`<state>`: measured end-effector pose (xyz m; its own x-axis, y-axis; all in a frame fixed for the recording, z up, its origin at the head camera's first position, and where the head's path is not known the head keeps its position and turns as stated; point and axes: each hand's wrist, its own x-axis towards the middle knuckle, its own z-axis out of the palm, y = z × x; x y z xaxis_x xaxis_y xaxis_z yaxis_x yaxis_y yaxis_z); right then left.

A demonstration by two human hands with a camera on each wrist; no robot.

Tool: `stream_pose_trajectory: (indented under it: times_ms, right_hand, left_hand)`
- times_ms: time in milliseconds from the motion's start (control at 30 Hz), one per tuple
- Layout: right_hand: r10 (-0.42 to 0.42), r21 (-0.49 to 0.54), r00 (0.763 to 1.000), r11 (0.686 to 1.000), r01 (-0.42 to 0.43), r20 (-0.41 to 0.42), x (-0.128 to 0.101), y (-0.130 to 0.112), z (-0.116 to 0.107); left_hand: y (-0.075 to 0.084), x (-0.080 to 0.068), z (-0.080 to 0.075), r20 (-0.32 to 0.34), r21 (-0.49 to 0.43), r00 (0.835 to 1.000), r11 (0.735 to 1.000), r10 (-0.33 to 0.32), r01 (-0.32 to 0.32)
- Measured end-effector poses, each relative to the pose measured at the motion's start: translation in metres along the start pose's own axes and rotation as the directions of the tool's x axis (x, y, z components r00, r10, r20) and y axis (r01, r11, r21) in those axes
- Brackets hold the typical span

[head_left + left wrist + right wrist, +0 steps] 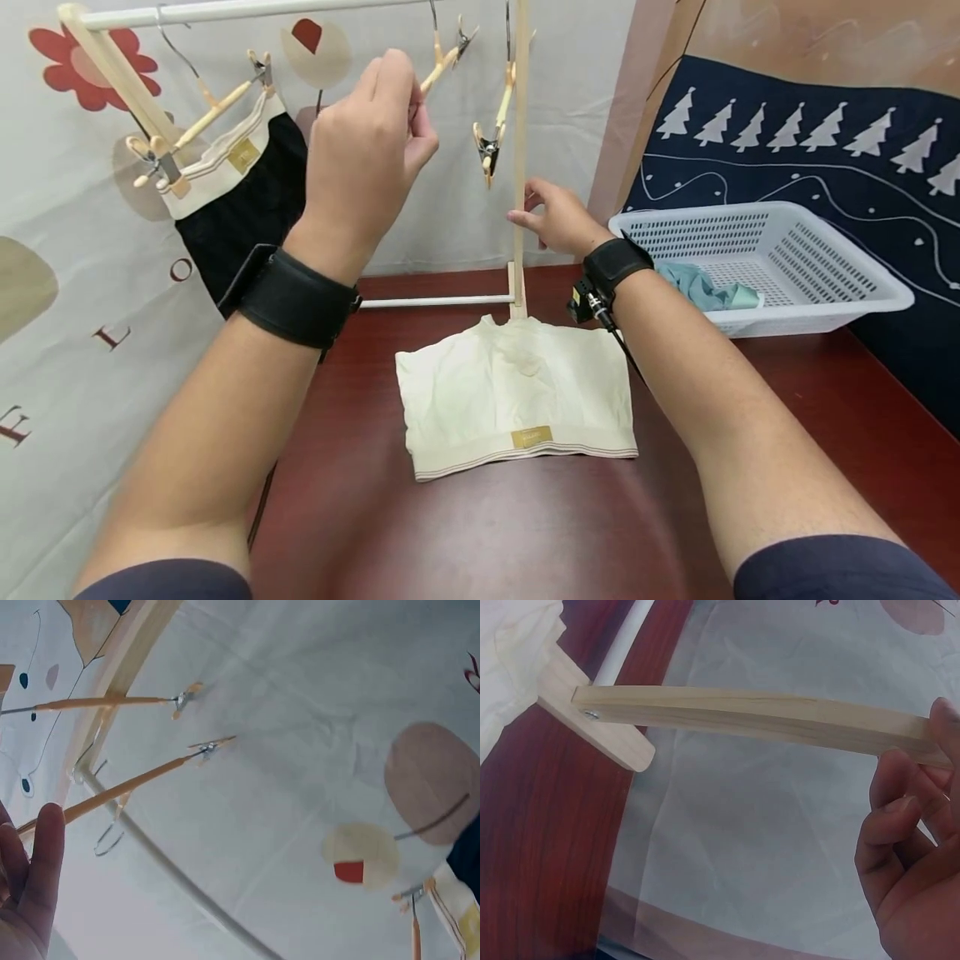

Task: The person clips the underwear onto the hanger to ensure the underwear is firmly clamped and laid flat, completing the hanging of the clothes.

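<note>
In the head view my left hand [365, 146] is raised to the rack's top rail, fingers curled around the near end of a wooden clip hanger [442, 68]. That hanger's far clip [211, 748] shows free of cloth in the left wrist view. My right hand [558, 218] pinches the rack's upright wooden post [780, 720] between thumb and fingers. Beside it a second clip hanger [504, 104] hangs with a bare clip. Cream underpants [480, 392] lie flat on the table, waistband towards me, in front of the post's foot.
Black underpants [247, 192] hang by their white waistband from a clip hanger [217, 112] at the rack's left. A white plastic basket [825, 308] with a teal cloth [701, 286] stands at the right on the dark red table [480, 533]. A white rail [442, 302] runs low across the rack.
</note>
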<state>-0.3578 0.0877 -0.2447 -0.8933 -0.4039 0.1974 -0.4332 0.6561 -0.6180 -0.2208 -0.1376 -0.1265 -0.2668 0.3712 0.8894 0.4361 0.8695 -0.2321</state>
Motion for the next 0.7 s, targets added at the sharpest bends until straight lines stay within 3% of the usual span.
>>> stream_pose_trajectory:
  times_ms: [133, 300, 400, 533, 600, 700]
  right_hand:
    - [-0.004, -0.001, 1.000, 1.000, 0.004, 0.003, 0.001, 0.001, 0.002]
    - [0.001, -0.009, 1.000, 1.000, -0.001, 0.016, 0.004, 0.000, 0.003]
    - [0.008, -0.018, 1.000, 1.000, -0.008, 0.026, 0.006, -0.001, 0.002]
    - [0.034, -0.029, 0.998, 0.999, -0.033, 0.044, 0.006, -0.007, 0.001]
    - [0.041, -0.037, 0.999, 0.998, -0.041, 0.006, 0.001, -0.011, 0.001]
    - [-0.008, -0.031, 0.984, 1.000, 0.003, -0.178, -0.018, -0.014, 0.006]
  left_hand:
    - [-0.004, -0.016, -0.010, -0.093, -0.022, 0.996, 1.000, -0.016, 0.014]
    - [-0.005, -0.051, -0.029, -0.162, -0.082, 0.984, 0.995, -0.076, 0.064]
    - [-0.003, -0.077, -0.038, -0.213, -0.129, 0.968, 0.986, -0.130, 0.104]
    - [0.002, -0.117, -0.044, -0.272, -0.219, 0.935, 0.961, -0.227, 0.169]
    - [0.005, -0.135, -0.046, -0.253, -0.270, 0.925, 0.939, -0.283, 0.214]
    - [0.010, -0.159, -0.049, -0.153, -0.319, 0.929, 0.907, -0.337, 0.276]
